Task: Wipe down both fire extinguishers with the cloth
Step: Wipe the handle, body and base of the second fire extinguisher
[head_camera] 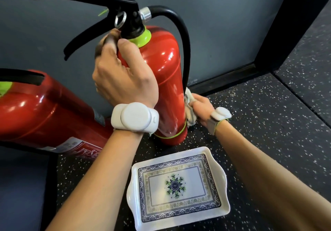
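Note:
A red fire extinguisher [165,66] with a black handle, black hose and green collar stands upright on the floor in the middle. My left hand [121,76] grips its shoulder just below the collar. My right hand [202,108] presses a crumpled white cloth [189,109] against the lower right side of the cylinder, near the green band. A second red fire extinguisher [41,112] leans at the left, its label facing down; nothing touches it.
A white rectangular tray [179,187] with a blue and green pattern lies on the speckled black floor [268,123] in front of the upright extinguisher. A grey wall [223,24] with a black skirting stands right behind. A dark block fills the lower left corner.

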Motion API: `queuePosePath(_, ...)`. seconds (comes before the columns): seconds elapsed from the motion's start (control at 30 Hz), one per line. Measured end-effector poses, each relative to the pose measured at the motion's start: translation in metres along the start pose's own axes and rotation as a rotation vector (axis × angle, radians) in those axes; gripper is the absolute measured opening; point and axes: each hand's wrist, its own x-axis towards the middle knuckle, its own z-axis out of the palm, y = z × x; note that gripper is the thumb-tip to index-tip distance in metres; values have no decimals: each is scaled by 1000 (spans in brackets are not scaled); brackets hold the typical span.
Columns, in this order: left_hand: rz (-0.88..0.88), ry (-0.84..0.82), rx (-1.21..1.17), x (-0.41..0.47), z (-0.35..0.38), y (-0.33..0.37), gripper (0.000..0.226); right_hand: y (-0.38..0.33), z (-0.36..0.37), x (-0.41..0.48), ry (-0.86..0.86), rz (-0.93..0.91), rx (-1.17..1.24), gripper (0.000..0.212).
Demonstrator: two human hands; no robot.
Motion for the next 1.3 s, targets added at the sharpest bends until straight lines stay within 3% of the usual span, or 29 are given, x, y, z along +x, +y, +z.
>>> queuePosePath(0.23,-20,8,54,0,-3,1,60,-97,5,-34,-90,-205,515,33)
queuePosePath(0.37,-50,-4,86,-1,-6,7,58,-84,7,-50,-85,-166,488,21)
queuePosePath(0.43,-65,-10,102,-2,-7,9,55,-66,10,-53,3,-96,373,16)
queuePosePath(0.57,-88,-54,130,-3,-10,11,46,-37,4,-57,107,18,113,27)
queuePosePath(0.63,-73,-76,148,-3,-12,11,43,-55,2,-78,97,-77,65,34)
queuePosePath(0.67,-65,-86,155,-3,-13,11,43,-67,1,-88,58,-128,161,34)
queuePosePath(0.77,-57,-99,160,-3,-14,9,42,-110,-1,-119,-63,-236,446,20)
queuePosePath(0.87,-52,-110,175,-1,-14,8,46,-148,4,-145,-46,-414,433,8)
queuePosePath(0.97,-52,-142,174,-1,-15,6,50,-173,13,-157,-20,-625,241,45)
queuePosePath(1.03,-37,-159,163,-1,-17,5,50,-177,15,-157,50,-576,192,61)
queuePosePath(1.2,-25,-159,152,-1,-18,7,48,-168,27,-158,305,-578,228,42)
queuePosePath(1.27,-22,-153,149,-1,-18,6,48,-170,37,-160,354,-644,259,13)
queuePosePath(1.3,-21,-152,146,-1,-18,5,47,-171,39,-159,363,-677,291,18)
